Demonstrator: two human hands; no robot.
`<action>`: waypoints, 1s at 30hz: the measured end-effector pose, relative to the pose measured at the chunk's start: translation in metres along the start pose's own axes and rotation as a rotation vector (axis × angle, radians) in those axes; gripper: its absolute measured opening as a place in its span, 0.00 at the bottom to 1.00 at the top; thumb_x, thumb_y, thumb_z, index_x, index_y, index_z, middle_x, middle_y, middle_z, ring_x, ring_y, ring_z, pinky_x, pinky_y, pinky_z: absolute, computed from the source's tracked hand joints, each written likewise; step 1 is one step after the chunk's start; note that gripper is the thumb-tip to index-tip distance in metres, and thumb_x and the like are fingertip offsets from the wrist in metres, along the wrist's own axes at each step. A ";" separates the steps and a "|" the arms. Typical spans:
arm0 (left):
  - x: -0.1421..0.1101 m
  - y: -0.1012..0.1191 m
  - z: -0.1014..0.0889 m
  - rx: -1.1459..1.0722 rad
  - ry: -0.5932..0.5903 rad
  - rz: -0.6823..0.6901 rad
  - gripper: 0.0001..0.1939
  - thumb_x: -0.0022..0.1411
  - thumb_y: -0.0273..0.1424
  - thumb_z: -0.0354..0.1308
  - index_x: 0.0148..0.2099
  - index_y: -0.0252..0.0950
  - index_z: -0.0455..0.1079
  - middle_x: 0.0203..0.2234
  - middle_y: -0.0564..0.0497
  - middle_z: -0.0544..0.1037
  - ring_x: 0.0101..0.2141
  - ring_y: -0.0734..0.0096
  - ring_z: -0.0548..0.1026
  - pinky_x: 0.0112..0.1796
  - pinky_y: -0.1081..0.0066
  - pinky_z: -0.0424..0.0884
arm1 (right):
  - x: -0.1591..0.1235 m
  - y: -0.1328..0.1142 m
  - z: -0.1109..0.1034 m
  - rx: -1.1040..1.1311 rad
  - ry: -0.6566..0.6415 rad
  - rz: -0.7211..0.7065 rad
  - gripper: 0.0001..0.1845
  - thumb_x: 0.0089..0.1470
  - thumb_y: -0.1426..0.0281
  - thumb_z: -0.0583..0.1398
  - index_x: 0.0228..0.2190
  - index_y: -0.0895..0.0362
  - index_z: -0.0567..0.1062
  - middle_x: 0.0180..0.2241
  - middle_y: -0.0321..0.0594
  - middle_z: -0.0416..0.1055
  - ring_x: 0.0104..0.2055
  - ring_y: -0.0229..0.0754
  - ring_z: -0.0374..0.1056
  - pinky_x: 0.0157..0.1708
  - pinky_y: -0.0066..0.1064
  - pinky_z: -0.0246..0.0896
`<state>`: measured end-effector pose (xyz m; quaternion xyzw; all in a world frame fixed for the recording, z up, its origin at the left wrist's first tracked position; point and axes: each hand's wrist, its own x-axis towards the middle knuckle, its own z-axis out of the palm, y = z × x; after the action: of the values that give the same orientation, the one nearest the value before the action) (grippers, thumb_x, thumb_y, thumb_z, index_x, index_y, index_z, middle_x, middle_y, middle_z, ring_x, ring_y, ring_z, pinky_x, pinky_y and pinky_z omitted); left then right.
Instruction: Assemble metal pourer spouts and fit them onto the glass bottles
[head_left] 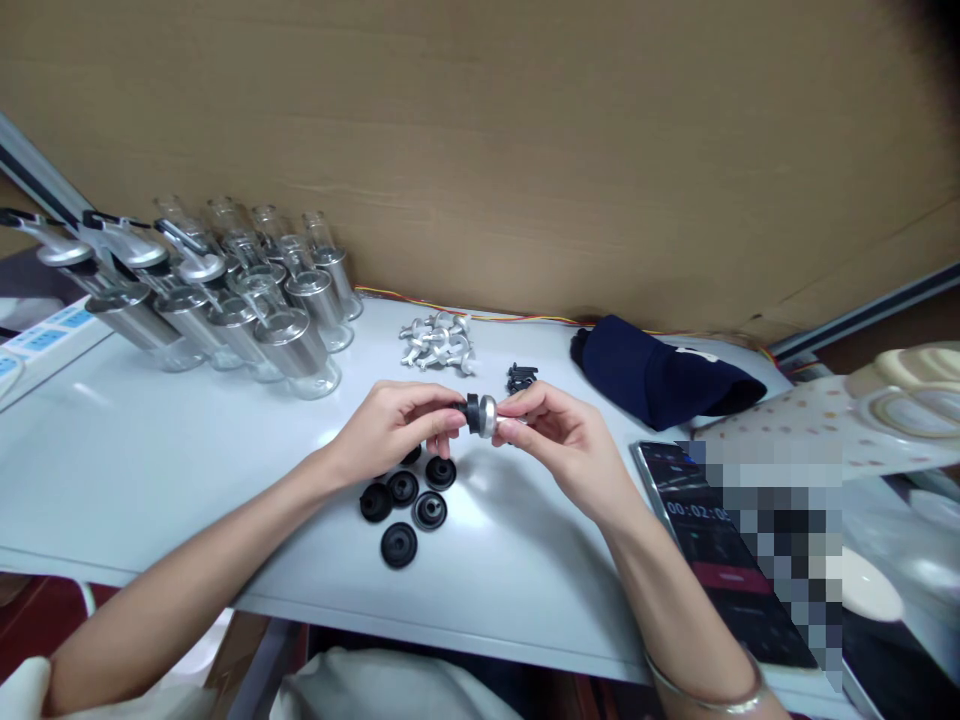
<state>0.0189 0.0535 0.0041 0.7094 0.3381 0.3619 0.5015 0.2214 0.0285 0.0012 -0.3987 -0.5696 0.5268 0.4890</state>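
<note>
From where I stood, the left hand (397, 420) pinched a black piece (472, 413) between thumb and fingers, while the right hand (570, 440) gripped the narrow stem of a silver piece (487, 416), its round head facing the black one, both just above the bench (187, 450). If the two were tilted against each other, I judged, they could jam or sit crooked; a loose fingertip grip on that thin stem might let the silver piece twist or slip. A drop could send either one among the black discs (399, 545), which lay close below the left hand, some partly covered by it. The fingers hid the outer ends of both pieces, and I could not tell whether they were joined or merely touching. The silver parts (439, 342) and small black pieces (521, 376) lay too tangled to count, the rear bottles (319, 235) overlapped, and blocky blurring masked part of the phone (697, 520).
</note>
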 end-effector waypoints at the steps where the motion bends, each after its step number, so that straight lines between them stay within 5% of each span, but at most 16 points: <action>1: 0.000 0.000 0.000 0.022 -0.002 0.008 0.11 0.62 0.35 0.57 0.37 0.32 0.74 0.21 0.53 0.75 0.20 0.76 0.73 0.24 0.77 0.70 | 0.000 0.000 0.000 -0.002 0.001 0.004 0.12 0.46 0.62 0.69 0.27 0.56 0.74 0.27 0.38 0.76 0.28 0.38 0.70 0.30 0.30 0.66; 9: -0.002 0.005 0.000 0.193 -0.044 0.087 0.11 0.64 0.33 0.55 0.35 0.34 0.77 0.16 0.55 0.72 0.17 0.78 0.69 0.24 0.77 0.66 | 0.000 -0.003 -0.001 -0.028 -0.037 0.037 0.15 0.46 0.59 0.69 0.26 0.57 0.73 0.24 0.37 0.74 0.25 0.37 0.68 0.26 0.29 0.63; 18: -0.003 0.002 0.007 -0.008 -0.006 -0.036 0.14 0.61 0.39 0.58 0.36 0.32 0.75 0.19 0.54 0.73 0.16 0.77 0.71 0.20 0.77 0.68 | -0.001 0.002 0.003 0.030 -0.083 0.049 0.16 0.47 0.60 0.68 0.25 0.56 0.70 0.27 0.37 0.75 0.27 0.37 0.70 0.29 0.31 0.66; 24: -0.005 0.006 0.004 0.030 -0.008 0.037 0.20 0.62 0.46 0.56 0.33 0.32 0.71 0.19 0.53 0.73 0.19 0.76 0.72 0.23 0.77 0.69 | -0.003 -0.001 0.006 0.075 -0.127 0.062 0.15 0.51 0.58 0.66 0.29 0.55 0.70 0.28 0.36 0.72 0.28 0.37 0.69 0.32 0.31 0.66; 27: -0.004 0.005 -0.002 -0.016 -0.013 0.128 0.23 0.66 0.47 0.48 0.36 0.32 0.72 0.24 0.50 0.74 0.23 0.74 0.73 0.27 0.74 0.71 | -0.002 -0.003 0.005 0.035 -0.108 0.037 0.14 0.53 0.57 0.64 0.33 0.54 0.71 0.30 0.35 0.70 0.31 0.37 0.67 0.35 0.31 0.65; 30: -0.002 0.001 -0.003 -0.002 0.001 0.199 0.14 0.65 0.40 0.53 0.40 0.34 0.72 0.35 0.47 0.74 0.34 0.71 0.74 0.33 0.73 0.72 | 0.000 -0.002 0.002 -0.099 -0.039 -0.013 0.14 0.53 0.55 0.63 0.33 0.53 0.73 0.34 0.37 0.68 0.34 0.39 0.65 0.35 0.30 0.62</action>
<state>0.0156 0.0525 0.0055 0.7388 0.2659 0.4105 0.4636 0.2197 0.0283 0.0029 -0.4086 -0.6068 0.5024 0.4608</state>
